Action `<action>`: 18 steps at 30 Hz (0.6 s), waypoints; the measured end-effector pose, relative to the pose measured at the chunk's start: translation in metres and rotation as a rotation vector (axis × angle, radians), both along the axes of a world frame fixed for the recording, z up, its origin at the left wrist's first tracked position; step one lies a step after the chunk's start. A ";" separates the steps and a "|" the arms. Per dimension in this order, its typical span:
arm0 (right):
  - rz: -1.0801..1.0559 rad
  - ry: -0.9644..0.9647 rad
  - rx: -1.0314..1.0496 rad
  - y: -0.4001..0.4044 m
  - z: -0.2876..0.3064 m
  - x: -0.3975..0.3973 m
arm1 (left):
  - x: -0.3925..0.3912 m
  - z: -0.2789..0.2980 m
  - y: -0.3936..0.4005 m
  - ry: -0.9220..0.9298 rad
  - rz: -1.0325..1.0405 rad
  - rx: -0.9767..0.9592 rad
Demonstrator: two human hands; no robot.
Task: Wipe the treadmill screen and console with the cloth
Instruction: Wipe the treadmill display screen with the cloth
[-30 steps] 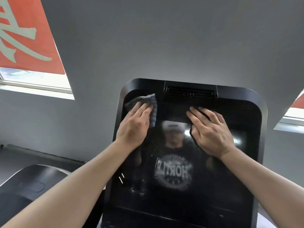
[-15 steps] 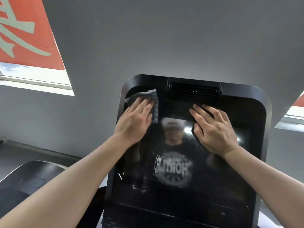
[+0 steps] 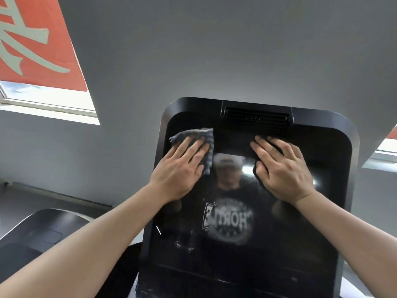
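Observation:
The treadmill's black glossy screen fills the lower middle of the head view, framed by a dark console bezel with a slatted vent at its top. My left hand lies flat with straight fingers on a blue-grey striped cloth, pressing it against the screen's upper left corner. My right hand rests flat on the upper middle of the screen, fingers straight, just under the vent. The glass reflects a person in a dark printed shirt.
A grey wall rises behind the console. A window with a red banner is at the upper left, another window at the right edge. The dark console of a neighbouring machine sits at the lower left.
My left hand has pushed the cloth slightly up and left toward the screen's top left corner. My right hand stays flat in nearly the same spot.

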State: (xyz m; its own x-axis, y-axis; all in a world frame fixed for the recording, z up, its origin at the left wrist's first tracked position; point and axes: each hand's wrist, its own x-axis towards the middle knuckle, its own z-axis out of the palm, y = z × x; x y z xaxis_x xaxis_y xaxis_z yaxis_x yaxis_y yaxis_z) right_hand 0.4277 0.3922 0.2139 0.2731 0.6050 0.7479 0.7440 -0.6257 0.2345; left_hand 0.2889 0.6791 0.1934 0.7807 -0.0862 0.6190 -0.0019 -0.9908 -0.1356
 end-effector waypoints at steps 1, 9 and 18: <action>-0.003 0.002 -0.002 0.000 0.000 0.000 | 0.000 0.005 0.003 -0.007 0.070 -0.080; 0.001 0.002 0.008 0.001 -0.001 0.000 | -0.013 -0.009 0.001 0.029 0.044 -0.009; -0.002 0.004 0.011 0.001 -0.001 0.000 | -0.024 -0.032 -0.014 0.035 0.092 -0.084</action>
